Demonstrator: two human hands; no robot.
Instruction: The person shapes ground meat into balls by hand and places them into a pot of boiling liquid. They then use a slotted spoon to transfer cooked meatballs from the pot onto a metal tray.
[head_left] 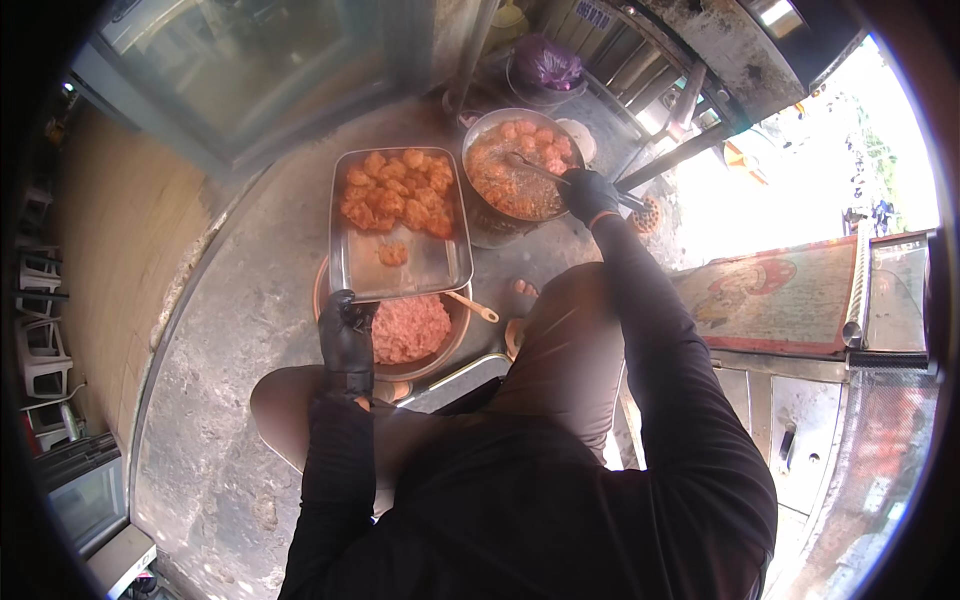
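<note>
My left hand, in a black glove, is closed on the near left edge of a rectangular metal tray. Browned fried patties fill the tray's far half, and a single one lies nearer me. Also gloved in black, my right hand grips long metal tongs whose tips reach into a round pot. Pink and browning pieces float in the pot's bubbling oil. Beneath the tray, partly hidden, a wide bowl holds pink minced paste and a wooden-handled utensil.
A purple plastic bag sits in a container beyond the pot. Glass-paneled doors stand at the far left, with white plastic stools farther left. A metal stall or cart flanks my right side. A perforated round briquette lies right of the pot.
</note>
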